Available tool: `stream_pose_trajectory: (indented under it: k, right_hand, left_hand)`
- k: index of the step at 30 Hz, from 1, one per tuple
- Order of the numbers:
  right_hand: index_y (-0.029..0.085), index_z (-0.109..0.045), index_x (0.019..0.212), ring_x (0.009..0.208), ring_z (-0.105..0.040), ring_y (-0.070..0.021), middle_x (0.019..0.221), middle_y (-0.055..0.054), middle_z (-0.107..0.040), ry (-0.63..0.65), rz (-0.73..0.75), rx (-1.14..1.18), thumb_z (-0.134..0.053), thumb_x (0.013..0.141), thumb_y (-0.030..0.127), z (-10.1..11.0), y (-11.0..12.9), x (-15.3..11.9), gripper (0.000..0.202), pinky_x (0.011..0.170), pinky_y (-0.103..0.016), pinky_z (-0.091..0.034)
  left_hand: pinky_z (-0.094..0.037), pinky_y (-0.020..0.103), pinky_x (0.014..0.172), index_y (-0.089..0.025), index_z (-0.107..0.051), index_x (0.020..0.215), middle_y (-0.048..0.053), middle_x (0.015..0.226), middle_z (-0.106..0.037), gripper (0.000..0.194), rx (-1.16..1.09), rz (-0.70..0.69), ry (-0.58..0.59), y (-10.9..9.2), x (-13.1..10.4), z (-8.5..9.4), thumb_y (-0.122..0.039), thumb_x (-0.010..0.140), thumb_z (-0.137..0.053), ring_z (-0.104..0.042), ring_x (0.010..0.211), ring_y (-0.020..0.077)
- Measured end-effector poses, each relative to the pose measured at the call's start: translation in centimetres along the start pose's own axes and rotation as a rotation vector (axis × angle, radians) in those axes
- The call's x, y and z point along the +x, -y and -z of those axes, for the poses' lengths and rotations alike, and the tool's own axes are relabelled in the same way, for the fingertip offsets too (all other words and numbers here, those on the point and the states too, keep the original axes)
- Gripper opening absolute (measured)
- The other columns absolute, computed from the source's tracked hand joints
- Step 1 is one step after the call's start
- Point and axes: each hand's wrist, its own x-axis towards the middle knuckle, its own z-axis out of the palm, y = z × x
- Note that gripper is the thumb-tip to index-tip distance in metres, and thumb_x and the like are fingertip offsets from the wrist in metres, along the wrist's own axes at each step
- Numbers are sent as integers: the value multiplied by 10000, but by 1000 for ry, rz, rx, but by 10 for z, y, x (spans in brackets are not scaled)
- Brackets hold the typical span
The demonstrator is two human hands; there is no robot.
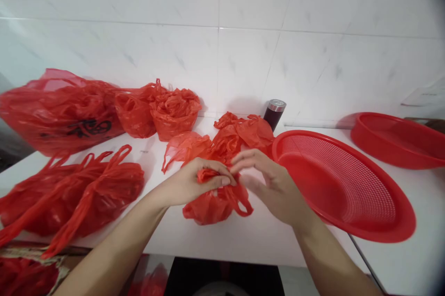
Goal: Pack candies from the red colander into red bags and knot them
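In the middle of the head view, my left hand (203, 180) is closed around the gathered top of a small red plastic bag (210, 208). The bag's body hangs below the fist, against the white table, and a handle loop sticks out to its right. My right hand (267, 182) is just right of the fist, its fingers apart and curved, fingertips close to the left fingers. I see nothing in its grasp. Behind both hands lies a loose heap of crumpled red plastic bags (239, 134), partly covered by them.
A red plastic colander (313, 189) stands to the right, with a red basin (392, 141) behind it. A dark tumbler (274, 113) is near the tiled wall. Filled red bags (90, 194) lie at left, a large red bag (62, 110) behind them. The white table (243, 240) ends in front.
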Motion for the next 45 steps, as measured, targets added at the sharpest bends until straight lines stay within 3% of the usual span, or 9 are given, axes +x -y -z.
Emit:
stream_pose_trajectory:
  k: [4, 9, 13, 19, 22, 29, 34, 39, 45]
  right_hand:
    - [269, -548, 1246, 921, -599, -156, 1028, -22, -644, -74, -236, 31, -375, 1010, 365, -15, -32, 8, 308, 849, -322, -457]
    - [276, -494, 1309, 682, -535, -147, 779, 10, -582, -4, -380, 171, -457, 963, 407, -30, -55, 6, 373, 675, -295, -436]
    - [226, -592, 1037, 649, -500, -120, 774, 16, -561, 114, -374, 364, -466, 925, 315, -33, -62, 3, 190, 631, -259, -409]
    - [195, -514, 748, 778, -526, -141, 837, -11, -557, -317, -138, -33, -396, 786, 117, -35, -63, 0, 146, 713, -267, -414]
    - [212, -424, 691, 590, -458, -126, 633, 29, -454, -318, -172, -44, -359, 787, 117, -37, -66, -6, 150, 580, -246, -376]
    - [218, -360, 657, 534, -329, -126, 577, 48, -322, -384, -478, -99, -363, 767, 138, -21, -110, -48, 136, 506, -250, -244]
    - [222, -393, 726, 576, -381, -131, 653, 39, -388, -435, -505, -72, -327, 816, 176, -28, -124, -54, 120, 538, -248, -311]
    - [261, -508, 1172, 836, -567, -185, 981, -12, -590, -241, -538, -149, -587, 835, 386, -55, -109, -48, 368, 770, -332, -450]
    - [250, -525, 1240, 1140, -539, -200, 1251, -53, -570, -51, -355, -136, -544, 808, 108, -64, -120, -53, 455, 998, -377, -399]
  left_hand:
    - [-468, 232, 653, -191, -671, 832, -14, 780, -673, 201, 110, -10, -8, 8, 2, -7, -45, 790, -539, -600, 700, 121]
    - [-433, 231, 610, -194, -535, 735, -25, 757, -620, 336, 397, -108, -414, 33, 6, -21, 92, 616, -404, -574, 685, 124]
    - [-490, 263, 708, -195, -580, 901, 39, 998, -653, 251, 457, -225, -527, 42, 5, -29, -10, 765, -479, -630, 854, 159]
    - [-497, 311, 854, -201, -625, 1169, 66, 1078, -710, 340, 412, -92, -377, 47, -6, -37, -142, 879, -456, -662, 948, 189]
    - [-495, 310, 840, -230, -606, 1238, 67, 1082, -707, 356, 416, -27, -334, 54, -14, -37, -224, 918, -449, -660, 931, 194]
    - [-467, 253, 724, -212, -634, 792, 8, 738, -687, 346, 339, 224, -465, 96, -63, -19, -393, 963, -394, -627, 707, 163]
    - [-449, 275, 796, -202, -603, 869, 43, 875, -675, 313, 305, 262, -726, 111, -66, -41, -426, 955, -403, -618, 841, 190]
    - [-453, 277, 774, -221, -543, 947, 32, 927, -646, 321, 323, 273, -761, 111, -38, -71, -417, 984, -292, -610, 844, 186]
    - [-397, 273, 616, -252, -473, 854, -29, 644, -544, 289, 442, 373, -668, 133, -24, -71, -437, 973, -285, -539, 579, 182]
